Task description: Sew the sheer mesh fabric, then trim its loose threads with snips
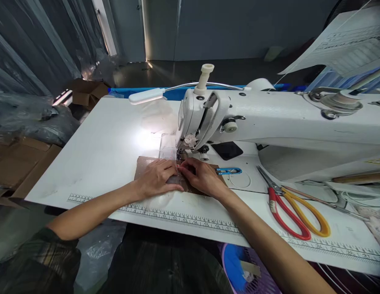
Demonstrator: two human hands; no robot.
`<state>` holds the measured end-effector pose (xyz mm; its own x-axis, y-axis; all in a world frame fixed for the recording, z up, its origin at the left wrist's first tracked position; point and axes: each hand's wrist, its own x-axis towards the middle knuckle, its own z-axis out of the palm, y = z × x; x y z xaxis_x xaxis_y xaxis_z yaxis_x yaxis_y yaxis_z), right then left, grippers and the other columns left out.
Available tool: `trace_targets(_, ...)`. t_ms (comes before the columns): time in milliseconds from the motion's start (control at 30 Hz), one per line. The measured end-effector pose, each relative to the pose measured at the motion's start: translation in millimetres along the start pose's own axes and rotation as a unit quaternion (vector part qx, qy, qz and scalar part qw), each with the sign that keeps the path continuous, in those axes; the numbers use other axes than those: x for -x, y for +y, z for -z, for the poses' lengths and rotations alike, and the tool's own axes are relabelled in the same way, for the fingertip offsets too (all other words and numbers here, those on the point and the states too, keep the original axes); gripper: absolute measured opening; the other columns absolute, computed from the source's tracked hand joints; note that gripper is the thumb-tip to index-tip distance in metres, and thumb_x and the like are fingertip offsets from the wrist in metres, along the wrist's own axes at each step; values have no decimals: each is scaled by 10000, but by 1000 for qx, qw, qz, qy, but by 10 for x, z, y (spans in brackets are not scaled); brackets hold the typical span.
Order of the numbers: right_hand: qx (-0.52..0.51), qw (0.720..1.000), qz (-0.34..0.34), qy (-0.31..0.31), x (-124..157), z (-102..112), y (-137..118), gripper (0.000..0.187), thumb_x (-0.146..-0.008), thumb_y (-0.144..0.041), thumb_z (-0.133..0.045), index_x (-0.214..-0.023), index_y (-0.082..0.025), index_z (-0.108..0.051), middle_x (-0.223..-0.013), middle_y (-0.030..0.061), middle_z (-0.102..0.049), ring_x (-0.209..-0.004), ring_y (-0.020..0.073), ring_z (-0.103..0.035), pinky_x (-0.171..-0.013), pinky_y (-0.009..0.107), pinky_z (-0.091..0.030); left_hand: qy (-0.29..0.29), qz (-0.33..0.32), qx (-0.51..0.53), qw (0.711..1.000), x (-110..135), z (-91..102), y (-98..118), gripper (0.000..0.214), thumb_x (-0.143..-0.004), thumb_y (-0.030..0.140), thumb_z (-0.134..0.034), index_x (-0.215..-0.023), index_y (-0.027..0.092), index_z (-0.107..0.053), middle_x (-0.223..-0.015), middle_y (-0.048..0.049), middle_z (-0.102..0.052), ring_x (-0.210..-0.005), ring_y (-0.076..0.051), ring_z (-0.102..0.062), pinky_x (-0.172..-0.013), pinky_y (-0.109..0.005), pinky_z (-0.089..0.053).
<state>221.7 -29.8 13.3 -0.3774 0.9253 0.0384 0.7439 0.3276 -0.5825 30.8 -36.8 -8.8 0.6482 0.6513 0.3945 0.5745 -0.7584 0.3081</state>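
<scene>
A brown piece of fabric (144, 165) lies flat on the white table under the needle of a white sewing machine (269, 116). My left hand (157, 179) rests on the fabric with its fingers stretched flat, pressing it down. My right hand (202, 176) lies beside it, fingertips bent and pinching the fabric edge just in front of the presser foot (179, 155). The two hands touch at the fingertips.
Blue thread snips (229, 171) lie right of my right hand. Red-handled scissors (285, 210) and yellow-handled scissors (309, 212) lie further right. A lamp (147, 96) lights the table (101, 143), which has a ruler (184, 218) printed along its front edge. Cardboard boxes (21, 163) stand left.
</scene>
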Motion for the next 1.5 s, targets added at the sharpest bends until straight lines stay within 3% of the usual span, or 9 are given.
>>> trace_targets(200, -66, 996, -53, 0, 34, 9, -8, 153, -890, -295, -496, -822, -205, -601, -723, 28, -663, -640, 177, -576, -564, 261, -378, 11, 24, 31, 999, 10, 59, -5, 149, -909, 189, -508, -782, 136, -564, -767, -40, -621, -698, -144, -577, -612, -271, -501)
trace_targets(433, -104, 994, -2, 47, 75, -112, -32, 178, -886, -320, -438, -780, -208, -527, -713, 38, -621, -643, 188, -563, -582, 284, -395, 23, 71, 50, 996, -1, 47, -9, 99, -899, 221, -526, -917, 136, -573, -804, -34, -652, -680, -134, -593, -602, -267, -503)
trace_targets(600, -16, 983, -75, 167, 58, -187, 52, 108, -844, -237, -438, -758, -212, -500, -701, 72, -614, -645, 227, -574, -595, 322, -406, 14, 83, 95, 992, -23, 115, -2, 143, -895, 202, -563, -808, 135, -656, -774, -34, -693, -699, -141, -631, -624, -275, -524)
trace_targets(700, -128, 978, -18, 161, 98, -194, 0, 124, -883, -286, -454, -782, -221, -486, -752, 61, -610, -675, 206, -574, -637, 322, -454, 11, 62, 144, 987, -23, 173, -18, 153, -892, 230, -588, -834, 146, -702, -823, -36, -732, -767, -142, -669, -708, -286, -556)
trace_targets(833, -347, 930, 94, 77, 185, -186, -123, 164, -966, -355, -385, -859, -243, -438, -778, 16, -603, -613, 146, -560, -607, 286, -488, -19, 43, 196, 980, -29, 254, -62, 128, -877, 222, -620, -880, 172, -738, -784, -21, -741, -716, -116, -675, -683, -252, -559)
trace_targets(1067, -40, 984, 81, 154, 248, 45, 226, 108, -902, -279, -440, -805, -232, -449, -593, -10, -526, -455, 144, -475, -462, 264, -357, -105, 21, 176, 979, -44, 263, -137, 118, -869, 200, -631, -838, 168, -739, -791, -32, -721, -692, -112, -650, -605, -237, -540)
trace_targets(1233, -70, 989, 110, 76, 392, 15, 48, 120, -954, -261, -386, -885, -212, -471, -663, 3, -566, -519, 144, -528, -500, 253, -401, -50, -36, 110, 992, -19, 435, 28, 162, -902, 254, -588, -979, 149, -685, -1005, -92, -647, -896, -160, -620, -740, -296, -537)
trace_targets(1400, 57, 988, 142, 24, 428, 15, -93, 272, -913, -321, -511, -1120, -150, -556, -818, 68, -606, -599, 165, -566, -516, 263, -411, -117, 46, 46, 991, 174, 487, 319, 318, -878, 442, -589, -899, 124, -572, -804, -50, -626, -720, -176, -601, -603, -290, -499)
trace_targets(1500, 186, 974, 130, 10, 411, 77, -44, 238, -915, -287, -473, -900, -142, -662, -984, 157, -582, -647, 198, -569, -519, 300, -416, -140, 102, -34, 984, 301, 364, 305, 296, -890, 432, -574, -920, 138, -552, -849, -57, -642, -723, -196, -618, -557, -275, -465)
